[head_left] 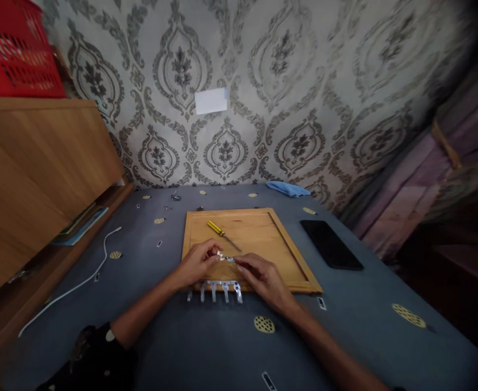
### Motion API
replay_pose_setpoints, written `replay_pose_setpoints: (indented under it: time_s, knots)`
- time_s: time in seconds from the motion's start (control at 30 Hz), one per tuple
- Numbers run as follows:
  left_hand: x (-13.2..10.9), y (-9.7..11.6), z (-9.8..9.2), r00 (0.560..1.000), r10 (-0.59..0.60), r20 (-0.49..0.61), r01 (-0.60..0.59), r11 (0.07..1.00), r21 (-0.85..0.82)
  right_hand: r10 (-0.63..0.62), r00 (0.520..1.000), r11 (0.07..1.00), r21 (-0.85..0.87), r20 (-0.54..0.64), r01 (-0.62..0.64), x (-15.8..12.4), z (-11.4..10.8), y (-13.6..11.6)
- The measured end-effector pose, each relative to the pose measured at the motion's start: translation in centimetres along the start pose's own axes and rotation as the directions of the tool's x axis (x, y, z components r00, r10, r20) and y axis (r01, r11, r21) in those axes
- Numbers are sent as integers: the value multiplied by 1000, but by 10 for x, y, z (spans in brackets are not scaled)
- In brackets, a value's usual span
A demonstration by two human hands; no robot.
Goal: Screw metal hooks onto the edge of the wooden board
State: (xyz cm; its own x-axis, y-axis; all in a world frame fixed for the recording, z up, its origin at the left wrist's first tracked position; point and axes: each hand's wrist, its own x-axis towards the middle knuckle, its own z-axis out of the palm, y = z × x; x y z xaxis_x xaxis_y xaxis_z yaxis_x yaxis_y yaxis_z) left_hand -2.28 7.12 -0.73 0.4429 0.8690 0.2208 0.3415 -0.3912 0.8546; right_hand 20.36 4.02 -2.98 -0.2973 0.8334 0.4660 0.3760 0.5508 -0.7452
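Observation:
My left hand (200, 262) and my right hand (266, 276) meet above the front half of a framed wooden panel (255, 228). Between their fingertips is a small shiny metal piece (227, 259), pinched from both sides; its exact kind is too small to make out. A screwdriver (222, 233) with a yellow and black handle lies on the panel just beyond my fingers. Along the panel's front edge, below my hands, sits a metal hook rail (219, 284) with several hooks pointing toward me.
Right of the panel lies a black phone-like slab (331, 244). A blue cloth (288, 189) rests by the wall, and small metal parts (176, 197) lie at the back left. A white cable (100, 260) runs beside the wooden cabinet (39, 168).

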Motion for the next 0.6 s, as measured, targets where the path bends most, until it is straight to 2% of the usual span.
replay_pose_setpoints:
  time_s: [0.13, 0.2, 0.33, 0.6]
  knots:
    - [4, 4, 9, 1000, 4, 27, -2, 998, -58, 79, 996, 996, 46, -39, -78, -3, -11, -8]
    - [6, 6, 14, 999, 3, 50, 2, 996, -91, 133, 991, 988, 78, -8, -132, -6, -17, -13]
    - [11, 13, 26, 995, 10, 99, 4, 990, -139, 211, 977, 972, 109, -16, -208, -16, -27, -15]
    - [16, 23, 46, 984, 24, 178, -6, 995, -103, 332, 943, 926, 183, 24, -330, -43, -32, -19]
